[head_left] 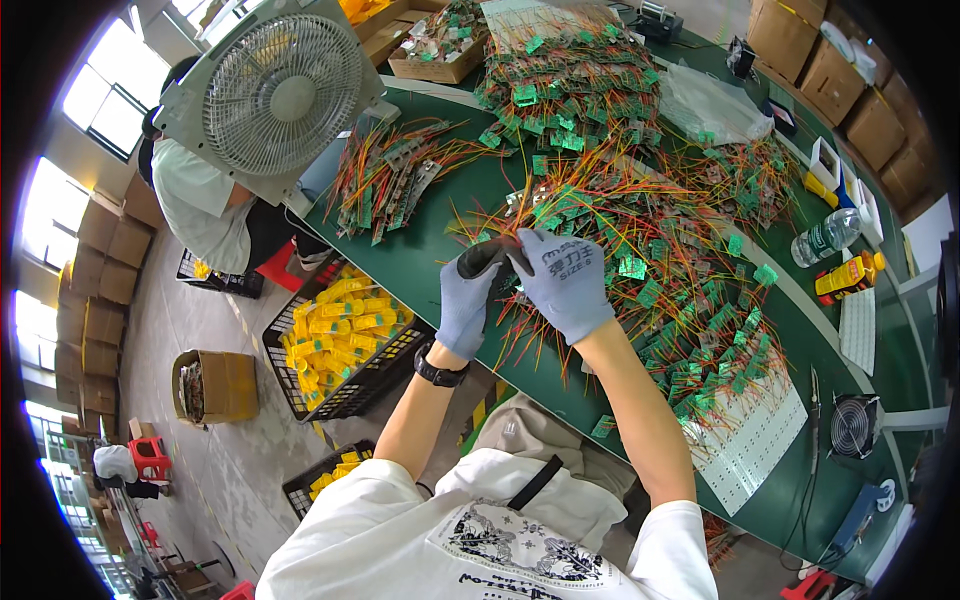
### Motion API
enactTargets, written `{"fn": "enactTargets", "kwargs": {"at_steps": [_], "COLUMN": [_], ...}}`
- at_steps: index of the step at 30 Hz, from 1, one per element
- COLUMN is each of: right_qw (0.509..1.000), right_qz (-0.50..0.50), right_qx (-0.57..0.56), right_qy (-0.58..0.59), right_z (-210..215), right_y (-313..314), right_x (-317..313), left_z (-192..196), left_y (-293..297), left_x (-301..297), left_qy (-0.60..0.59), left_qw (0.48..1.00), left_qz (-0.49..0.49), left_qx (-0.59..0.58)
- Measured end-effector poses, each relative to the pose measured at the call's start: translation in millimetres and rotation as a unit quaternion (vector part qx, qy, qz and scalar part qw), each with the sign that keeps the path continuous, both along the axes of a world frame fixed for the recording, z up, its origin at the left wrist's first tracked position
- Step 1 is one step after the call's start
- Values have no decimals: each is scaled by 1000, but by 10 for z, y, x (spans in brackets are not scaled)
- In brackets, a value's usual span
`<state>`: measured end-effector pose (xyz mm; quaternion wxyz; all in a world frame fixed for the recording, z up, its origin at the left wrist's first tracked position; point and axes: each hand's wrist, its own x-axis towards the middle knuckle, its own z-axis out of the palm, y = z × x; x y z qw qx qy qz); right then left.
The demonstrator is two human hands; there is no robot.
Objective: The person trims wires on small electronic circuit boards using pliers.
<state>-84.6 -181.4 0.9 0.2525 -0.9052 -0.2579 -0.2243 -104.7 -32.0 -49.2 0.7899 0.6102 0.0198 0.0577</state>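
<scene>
My left hand (468,300) and my right hand (566,284) wear light blue-grey gloves with dark fingers and palms. They meet at the near edge of a heap of green circuit boards with red and yellow wires (600,215). Both hands are closed, fingertips pinched together. Thin wires stick out around the fingers, but the piece between them is too small and covered to make out. To the left of the heap lies a separate bunch of wired board strips (392,185). On the right, a white perforated board (745,440) carries more wired circuit boards at its far end.
A large fan (292,98) stands at the table's left edge, near a seated person (200,205). Below it, a black crate (345,390) holds yellow parts. A water bottle (830,237), a yellow-red bottle (848,278) and a small black fan (854,427) stand at the right.
</scene>
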Motion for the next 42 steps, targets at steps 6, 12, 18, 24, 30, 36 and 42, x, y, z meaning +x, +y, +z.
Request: {"fn": "enactTargets", "kwargs": {"at_steps": [6,12,18,24,30,36,42], "right_qw": [993,980,987,995,998,982,975], "right_qz": [-81,-176,35,77,22,-162,-193], "right_qx": [40,61,71,62,-53,-21,59], "right_qy": [79,63,141,21,-30,97,89], "right_z": [160,381,135,-11,87,217,479], "right_y": [-62,-98,-50,-34,-52,-136,-221], "right_x": [16,-91,-73,-53,-46,28,32], "left_z": [3,-89,126,127,294,-143,-588], "left_y": [75,161,4,49,-50,353,1275], "left_x": [-134,-109,-202,-194,-171,267,631], "left_qy": [91,98,4,-49,57,13,85], "left_qw": [993,978,1000,997,997,992,957], "left_qz": [-25,63,14,-17,45,126,35], "left_qx": [-73,-175,17,-49,36,17,-276]}}
